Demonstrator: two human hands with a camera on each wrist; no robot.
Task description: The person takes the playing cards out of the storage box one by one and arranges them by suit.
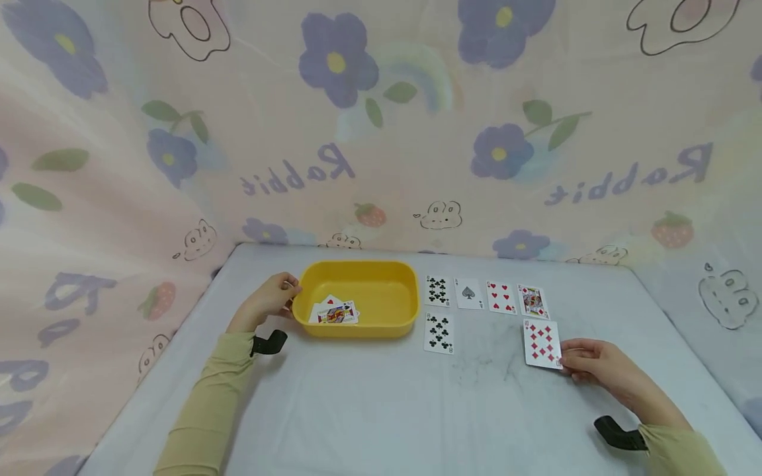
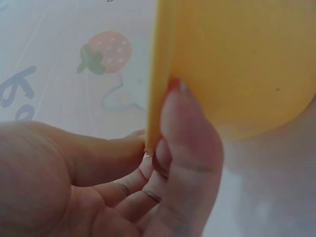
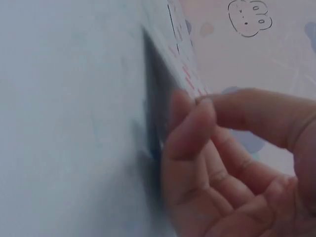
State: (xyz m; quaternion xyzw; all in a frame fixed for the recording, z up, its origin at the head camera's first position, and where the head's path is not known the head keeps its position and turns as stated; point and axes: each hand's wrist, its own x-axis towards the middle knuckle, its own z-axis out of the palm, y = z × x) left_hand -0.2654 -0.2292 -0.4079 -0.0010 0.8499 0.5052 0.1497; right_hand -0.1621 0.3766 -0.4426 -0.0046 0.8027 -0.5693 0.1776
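Observation:
My left hand (image 1: 270,299) pinches the left rim of a yellow plastic tray (image 1: 411,304); the left wrist view shows thumb and fingers on either side of its wall (image 2: 165,44). A few playing cards (image 1: 336,313), a face card on top, lie in the tray's left part. Over at the right, my right hand (image 1: 607,370) pinches the lower right edge of a diamonds playing card (image 1: 542,342). That card is face up and, in the right wrist view, tilts off the table with a shadow beneath it. It sits just below a diamonds face card (image 1: 532,302).
Right of the tray runs a row with a clubs card (image 1: 437,291), an ace of spades (image 1: 469,293) and a hearts card (image 1: 501,297). Another clubs card (image 1: 438,332) lies below the first. A patterned curtain (image 1: 411,172) hangs behind the white table (image 1: 381,410).

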